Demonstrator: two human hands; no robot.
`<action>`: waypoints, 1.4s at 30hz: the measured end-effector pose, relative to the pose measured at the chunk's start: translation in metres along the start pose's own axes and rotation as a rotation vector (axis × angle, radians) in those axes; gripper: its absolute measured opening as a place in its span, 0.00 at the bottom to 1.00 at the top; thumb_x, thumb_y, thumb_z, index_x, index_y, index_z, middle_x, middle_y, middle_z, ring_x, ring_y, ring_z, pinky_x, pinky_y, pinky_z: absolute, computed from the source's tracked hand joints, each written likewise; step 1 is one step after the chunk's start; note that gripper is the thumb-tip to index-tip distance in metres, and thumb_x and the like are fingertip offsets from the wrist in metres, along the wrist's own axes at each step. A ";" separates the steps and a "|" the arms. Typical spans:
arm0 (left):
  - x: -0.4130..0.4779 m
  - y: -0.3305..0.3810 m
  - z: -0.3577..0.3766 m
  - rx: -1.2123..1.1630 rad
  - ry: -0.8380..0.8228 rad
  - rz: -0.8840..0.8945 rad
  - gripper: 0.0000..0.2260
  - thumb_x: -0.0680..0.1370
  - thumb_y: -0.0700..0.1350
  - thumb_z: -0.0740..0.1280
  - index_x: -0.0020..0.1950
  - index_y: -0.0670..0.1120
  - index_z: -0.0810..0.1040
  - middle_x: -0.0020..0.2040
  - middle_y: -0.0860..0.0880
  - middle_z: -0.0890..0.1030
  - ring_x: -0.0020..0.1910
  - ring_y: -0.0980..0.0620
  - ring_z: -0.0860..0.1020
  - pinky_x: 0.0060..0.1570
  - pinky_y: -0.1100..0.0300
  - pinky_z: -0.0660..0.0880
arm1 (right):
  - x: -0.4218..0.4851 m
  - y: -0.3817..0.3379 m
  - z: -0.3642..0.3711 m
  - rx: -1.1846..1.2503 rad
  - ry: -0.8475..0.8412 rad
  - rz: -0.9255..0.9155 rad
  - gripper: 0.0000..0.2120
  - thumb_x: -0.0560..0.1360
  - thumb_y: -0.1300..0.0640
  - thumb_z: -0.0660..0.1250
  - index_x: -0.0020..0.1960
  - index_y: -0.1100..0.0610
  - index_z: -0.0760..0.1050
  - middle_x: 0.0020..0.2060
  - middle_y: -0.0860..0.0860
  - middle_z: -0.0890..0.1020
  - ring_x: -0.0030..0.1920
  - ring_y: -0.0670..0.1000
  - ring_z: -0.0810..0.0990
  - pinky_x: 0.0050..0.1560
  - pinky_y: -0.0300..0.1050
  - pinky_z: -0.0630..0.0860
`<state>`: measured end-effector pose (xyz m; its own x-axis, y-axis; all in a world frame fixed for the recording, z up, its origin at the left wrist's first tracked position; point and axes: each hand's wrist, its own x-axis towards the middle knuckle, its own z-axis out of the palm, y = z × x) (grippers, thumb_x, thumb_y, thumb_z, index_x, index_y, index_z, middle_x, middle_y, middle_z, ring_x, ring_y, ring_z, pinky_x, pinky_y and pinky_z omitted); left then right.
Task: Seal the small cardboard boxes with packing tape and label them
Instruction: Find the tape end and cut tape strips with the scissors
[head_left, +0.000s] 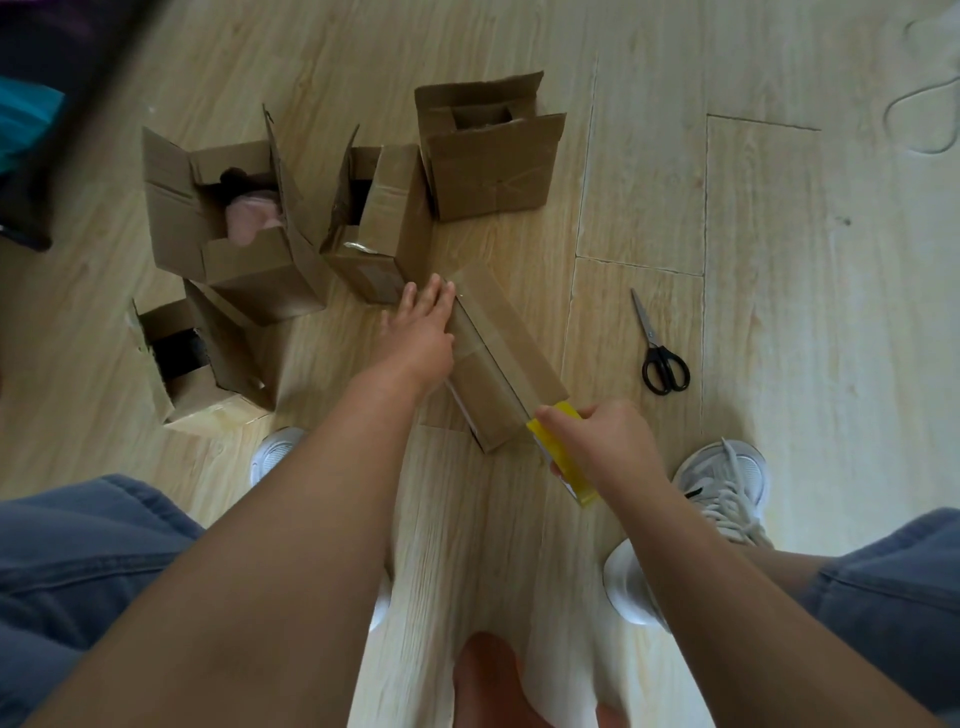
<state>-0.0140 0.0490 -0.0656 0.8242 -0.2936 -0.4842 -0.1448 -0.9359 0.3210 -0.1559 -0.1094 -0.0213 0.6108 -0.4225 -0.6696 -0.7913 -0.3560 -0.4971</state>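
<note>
On a pale wooden floor (649, 182), between a crouching person's feet, lies a long brown cardboard box (511, 358). Its flaps are folded shut and it sits slantwise. A strip that looks like tape crosses its left side. The left hand (418, 338) presses flat against that side, fingers straight and together. The right hand (608, 441) has its fingers curled tight round a yellow tape roll (558, 452), which touches the box's near corner. Four open boxes (488, 171) stand just behind. Black-handled scissors (660, 358) lie near, to the right.
</note>
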 end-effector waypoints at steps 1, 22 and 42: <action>-0.005 0.003 0.001 -0.006 0.060 -0.007 0.28 0.84 0.42 0.55 0.81 0.50 0.45 0.82 0.52 0.42 0.80 0.49 0.41 0.77 0.46 0.43 | -0.001 0.001 0.000 0.013 -0.003 -0.003 0.20 0.76 0.45 0.67 0.41 0.62 0.82 0.29 0.53 0.84 0.22 0.43 0.78 0.30 0.39 0.72; -0.016 0.017 0.009 -0.061 0.135 0.088 0.23 0.86 0.45 0.49 0.81 0.48 0.49 0.82 0.52 0.44 0.80 0.51 0.41 0.76 0.53 0.39 | -0.006 0.008 0.001 0.151 -0.042 0.057 0.15 0.77 0.52 0.66 0.35 0.61 0.77 0.25 0.54 0.82 0.26 0.51 0.81 0.36 0.44 0.76; -0.064 0.032 0.045 0.022 0.131 0.216 0.23 0.86 0.48 0.45 0.81 0.48 0.43 0.81 0.52 0.40 0.79 0.55 0.37 0.75 0.58 0.32 | -0.003 0.011 0.003 0.142 -0.032 0.069 0.13 0.76 0.52 0.67 0.43 0.63 0.81 0.34 0.59 0.85 0.29 0.50 0.84 0.32 0.42 0.78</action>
<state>-0.0963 0.0293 -0.0614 0.8366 -0.4609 -0.2962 -0.3359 -0.8586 0.3872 -0.1666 -0.1088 -0.0262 0.5553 -0.4146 -0.7209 -0.8288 -0.2043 -0.5210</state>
